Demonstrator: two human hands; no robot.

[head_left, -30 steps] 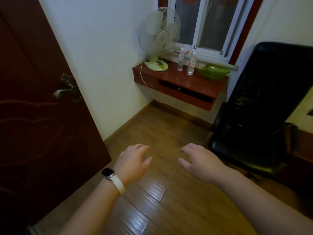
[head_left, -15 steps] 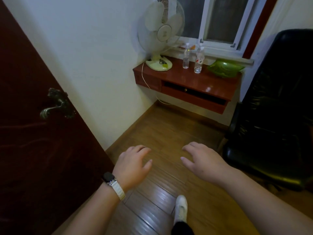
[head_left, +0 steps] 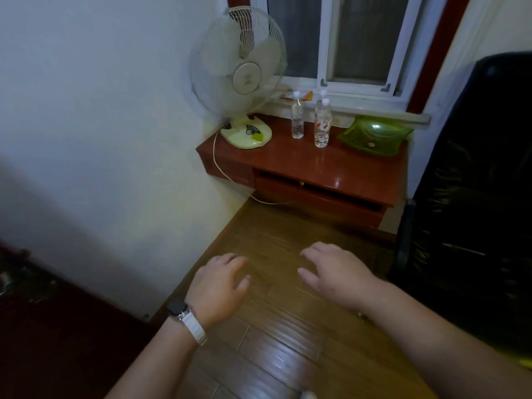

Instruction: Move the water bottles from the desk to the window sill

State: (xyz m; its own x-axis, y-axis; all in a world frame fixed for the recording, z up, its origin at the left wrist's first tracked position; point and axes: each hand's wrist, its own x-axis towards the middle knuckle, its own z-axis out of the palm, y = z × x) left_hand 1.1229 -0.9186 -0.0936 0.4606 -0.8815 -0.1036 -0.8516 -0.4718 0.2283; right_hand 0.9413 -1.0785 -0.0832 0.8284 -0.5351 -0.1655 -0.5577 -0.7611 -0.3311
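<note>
Wooden floor [head_left: 288,326] lies under our two hands, and the red-brown desk [head_left: 331,168] hangs on the wall well ahead of them, just below the window sill [head_left: 374,109]. Our left hand [head_left: 218,286] and our right hand [head_left: 336,272] are both held out with the fingers loosely spread, and they hold nothing. We count two water bottles: the left bottle [head_left: 297,119] stands far in front of the left hand, and the right bottle [head_left: 322,122] stands near it, far in front of the right hand. Both are upright on the desk, near the sill and not yet on it. They look like thin clear plastic, so we judge them light, a little soft when pressed and easy to tip. How full they are we cannot tell. We would take each one around the middle of its body, not by the cap. Beyond the left hand is one fan [head_left: 239,73], beyond the right hand one green dish [head_left: 374,135], and one black chair [head_left: 475,197] stands to the right of that hand.
</note>
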